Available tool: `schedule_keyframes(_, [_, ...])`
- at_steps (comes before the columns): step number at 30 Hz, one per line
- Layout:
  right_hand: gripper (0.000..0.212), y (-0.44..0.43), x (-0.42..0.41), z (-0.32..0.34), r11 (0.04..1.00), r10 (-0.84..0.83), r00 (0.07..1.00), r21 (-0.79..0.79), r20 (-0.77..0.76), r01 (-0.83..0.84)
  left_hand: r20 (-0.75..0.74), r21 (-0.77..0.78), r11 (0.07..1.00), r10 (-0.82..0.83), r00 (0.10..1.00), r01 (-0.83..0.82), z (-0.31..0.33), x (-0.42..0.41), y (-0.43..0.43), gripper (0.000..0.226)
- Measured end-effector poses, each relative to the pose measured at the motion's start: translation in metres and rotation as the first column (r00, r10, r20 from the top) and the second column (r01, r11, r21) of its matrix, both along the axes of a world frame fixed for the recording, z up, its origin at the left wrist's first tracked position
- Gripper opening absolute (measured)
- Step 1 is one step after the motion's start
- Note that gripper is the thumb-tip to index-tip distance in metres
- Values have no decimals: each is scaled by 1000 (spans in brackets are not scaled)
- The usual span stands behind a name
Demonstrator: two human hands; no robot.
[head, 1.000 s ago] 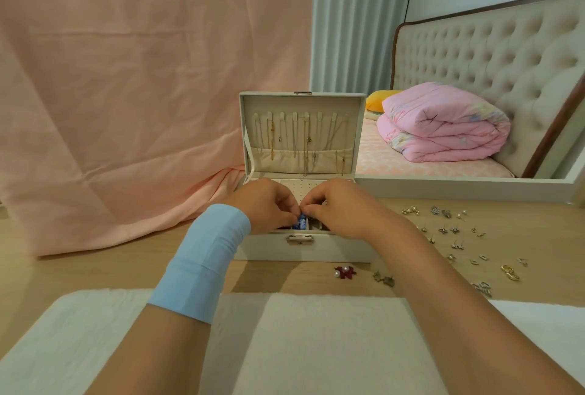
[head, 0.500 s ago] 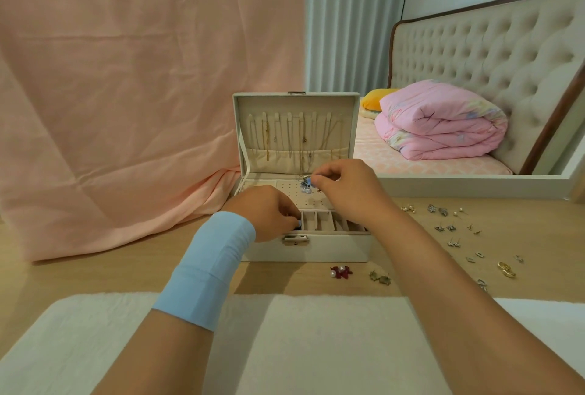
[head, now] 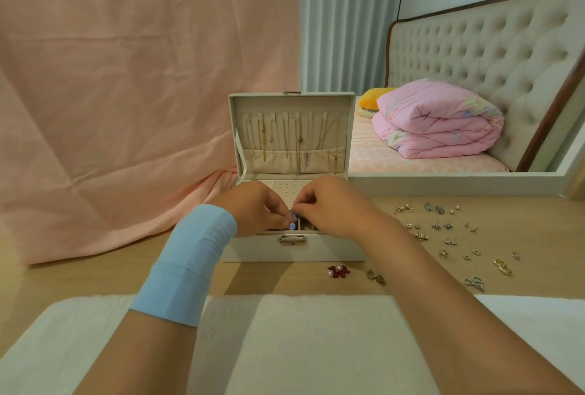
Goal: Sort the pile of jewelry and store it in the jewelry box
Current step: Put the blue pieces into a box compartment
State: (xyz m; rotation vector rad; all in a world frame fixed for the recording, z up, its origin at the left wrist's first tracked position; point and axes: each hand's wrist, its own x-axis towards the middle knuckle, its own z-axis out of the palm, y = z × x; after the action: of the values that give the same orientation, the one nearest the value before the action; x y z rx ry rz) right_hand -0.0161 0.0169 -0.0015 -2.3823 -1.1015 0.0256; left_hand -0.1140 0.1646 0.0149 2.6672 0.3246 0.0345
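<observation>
Fingertips (head: 285, 220) of the left hand (head: 253, 208) and right hand (head: 332, 208) are being pinched on a blue earring (head: 292, 224), probably to fit its back, over the open jewelry box (head: 294, 250) at frame centre; unsorted pieces (head: 443, 233) are being left spread at right.

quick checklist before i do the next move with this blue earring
1. Lid of the jewelry box open and upright: ok.
2. Blue earring secured: ok, the left hand and right hand both pinch it above the front compartments.
3. Target compartment free: cannot tell, the hands hide it.
4. Necklaces hung inside the lid, out of the way: ok.
5. Table free of unsorted jewelry: not ok, loose earrings lie scattered to the right and red flower earrings lie in front of the box.
</observation>
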Motion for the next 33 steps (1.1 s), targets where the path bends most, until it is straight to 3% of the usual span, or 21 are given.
schedule_keyframes(4, [24, -2, -2, 5, 992, 47, 999, -116, 8, -46, -55, 7, 1000, 1, 998, 0, 8, -5, 1, 10])
schedule_keyframes(7, [28, -4, -2, 8, 988, 69, 998, -141, -10, -70, 11, -2, 999, 38, 999, -38, 9, -6, 4, 13])
schedule_keyframes(12, [5, 0, -3, 3, 999, 3, 1000, 48, -17, -2, 110, -11, 997, 74, 991, -73, 3, -2, 4, 1])
schedule_keyframes(19, [14, -11, 1, 10, 991, 122, 970, -21, -210, -129, 37, -50, 998, 41, 998, -39, -5, 2, -1, 11])
schedule_keyframes(22, [3, -8, 3, 6, 994, 112, 974, 32, -196, -108, 62, -61, 997, 50, 997, -46, -3, 2, 4, 11])
schedule_keyframes(27, [7, -15, 12, 9, 990, 83, 963, 135, -255, -50, 72, -57, 998, 27, 997, -22, -6, 2, 2, 16])
schedule_keyframes(33, [12, -15, 7, 8, 995, 30, 988, -89, -151, -44, 94, -66, 996, 60, 994, -54, -11, 5, 1, 11])
